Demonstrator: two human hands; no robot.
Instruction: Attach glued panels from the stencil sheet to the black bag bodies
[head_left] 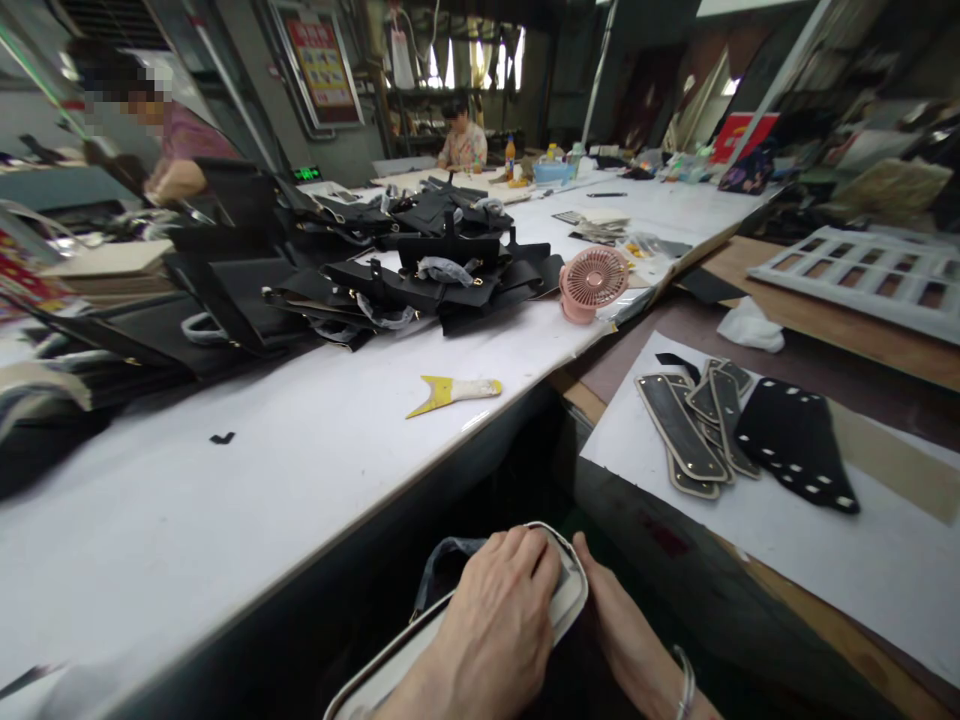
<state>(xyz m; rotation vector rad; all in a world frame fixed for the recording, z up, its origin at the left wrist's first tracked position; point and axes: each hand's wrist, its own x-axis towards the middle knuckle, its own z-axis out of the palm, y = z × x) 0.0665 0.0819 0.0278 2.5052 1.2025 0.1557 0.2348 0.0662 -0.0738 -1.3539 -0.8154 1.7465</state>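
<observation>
A handbag with a pale side, light edging and a dark body is held low in front of me, tilted away to the upper right. My left hand lies across its pale side, fingers bent over near the rounded far end. Along the right side of that end, my right hand presses against the bag with its thumb up; its other fingers are hidden. A bracelet circles the right wrist. Beyond my left hand, a plastic-wrapped handle loops out from the bag.
A long white table carries a yellow forked tool, a pink fan and piled black bag pieces. On the right, a side table holds dark trimmed strips and a black panel. Two people sit farther back.
</observation>
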